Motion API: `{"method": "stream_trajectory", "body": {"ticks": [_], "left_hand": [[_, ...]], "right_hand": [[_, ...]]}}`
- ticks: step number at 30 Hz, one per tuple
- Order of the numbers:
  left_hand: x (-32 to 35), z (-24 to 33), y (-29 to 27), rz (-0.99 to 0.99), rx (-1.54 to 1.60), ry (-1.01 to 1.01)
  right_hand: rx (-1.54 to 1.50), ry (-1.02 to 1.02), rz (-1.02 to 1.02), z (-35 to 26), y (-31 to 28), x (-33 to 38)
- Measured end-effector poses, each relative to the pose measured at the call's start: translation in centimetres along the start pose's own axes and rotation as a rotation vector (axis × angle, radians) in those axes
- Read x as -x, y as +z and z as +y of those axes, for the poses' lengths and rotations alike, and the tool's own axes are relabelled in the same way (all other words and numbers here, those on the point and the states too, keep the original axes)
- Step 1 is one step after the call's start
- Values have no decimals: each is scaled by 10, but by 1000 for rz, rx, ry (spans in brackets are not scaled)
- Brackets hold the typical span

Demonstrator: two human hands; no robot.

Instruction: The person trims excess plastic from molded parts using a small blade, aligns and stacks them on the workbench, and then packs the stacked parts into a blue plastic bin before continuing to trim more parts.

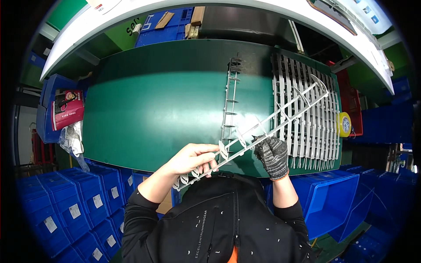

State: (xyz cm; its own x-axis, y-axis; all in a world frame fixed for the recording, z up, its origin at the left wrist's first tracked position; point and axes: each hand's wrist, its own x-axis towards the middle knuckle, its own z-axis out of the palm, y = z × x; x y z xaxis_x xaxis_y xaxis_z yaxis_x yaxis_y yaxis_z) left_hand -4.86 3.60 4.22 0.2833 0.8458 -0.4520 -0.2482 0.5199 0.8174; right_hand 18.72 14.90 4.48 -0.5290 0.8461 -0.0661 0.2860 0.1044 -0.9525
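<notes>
Both hands hold one long white plastic sprue strip over the near edge of the green tabletop: the bare left hand pinches its lower end, the gloved right hand grips mid-length. It looks light, thin, probably bendy and brittle, so best held by its rails. More strips lie at the right edge. Blue bins around show no visible contents.

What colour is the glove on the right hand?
Dark grey speckled knit, with an orange cuff; the right hand shows in the head view.

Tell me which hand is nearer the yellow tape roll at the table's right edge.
Right. The gloved right hand grips the white plastic frame left of the yellow tape roll; the bare left hand is farther left.
</notes>
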Motion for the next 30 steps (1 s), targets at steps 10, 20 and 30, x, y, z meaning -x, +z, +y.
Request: {"method": "stream_trajectory", "body": {"ticks": [10, 20, 30], "left_hand": [[-1, -4, 4, -21, -23, 1], [1, -8, 3, -23, 27, -33], [-2, -5, 6, 0, 26, -26]], "right_hand": [[63, -104, 196, -2, 5, 1], [88, -29, 73, 1, 7, 0], [127, -135, 88, -6, 9, 1]]}}
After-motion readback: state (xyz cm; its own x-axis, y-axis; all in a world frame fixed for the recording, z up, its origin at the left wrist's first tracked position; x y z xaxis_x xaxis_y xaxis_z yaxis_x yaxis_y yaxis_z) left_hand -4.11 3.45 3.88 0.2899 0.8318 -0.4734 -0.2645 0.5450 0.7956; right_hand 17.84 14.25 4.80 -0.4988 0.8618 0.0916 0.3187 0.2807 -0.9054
